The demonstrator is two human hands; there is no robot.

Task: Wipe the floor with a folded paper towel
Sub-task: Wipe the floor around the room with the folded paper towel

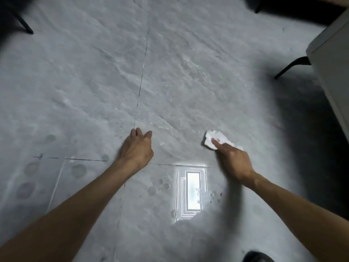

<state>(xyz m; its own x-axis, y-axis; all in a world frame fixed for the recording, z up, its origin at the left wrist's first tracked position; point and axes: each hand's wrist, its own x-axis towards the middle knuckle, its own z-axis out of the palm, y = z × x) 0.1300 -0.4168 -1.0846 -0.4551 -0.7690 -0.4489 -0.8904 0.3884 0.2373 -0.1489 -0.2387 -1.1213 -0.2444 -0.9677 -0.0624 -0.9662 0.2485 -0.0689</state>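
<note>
Paper towel (219, 139), a folded white pad, lies flat on the grey tiled floor (94, 82) at right, pinned under the fingertips of the right hand (234, 161), whose fingers are stretched out pressing down on it rather than curled around it. Its long axis appears to run from far-left to near-right, roughly crosswise to the right forearm. Left hand (137, 148) sits well apart to the left, loosely curled and holding nothing, fingertips at or just above the floor, so wiping likely falls to the right.
</note>
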